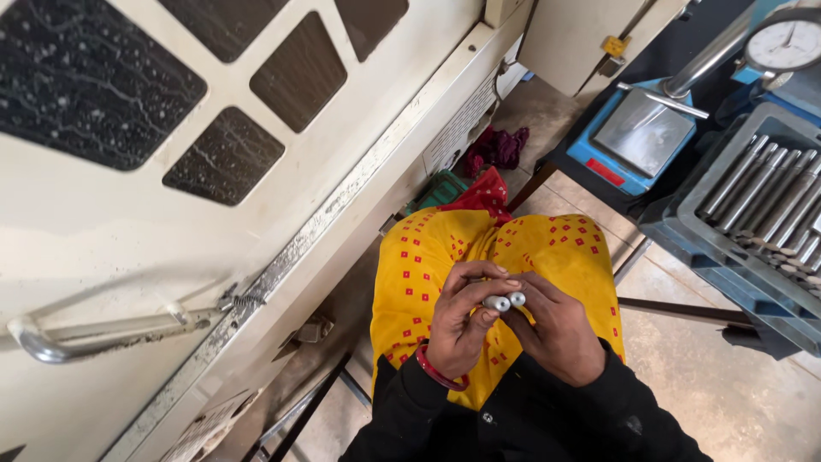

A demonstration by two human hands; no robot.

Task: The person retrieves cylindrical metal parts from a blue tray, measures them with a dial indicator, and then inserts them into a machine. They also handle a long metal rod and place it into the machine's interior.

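Metal rods, two short ones [505, 301], sit end-on between a person's hands, held close over a yellow garment with red squares [428, 257]. Left, a cream machine door [128, 222] with dark windows fills the scene. Far right, a blue crate [684, 231] holds similar rods. Left hand [462, 321] and right hand [556, 329] curl shut, apparently one rod each.

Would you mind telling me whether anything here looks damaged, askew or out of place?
Nothing serious. The machine door has worn, chipped paint along its lower edge, and its windows are spattered. A dark red rag lies crumpled on the floor. The two metal rods, held between the left hand and right hand, look intact.
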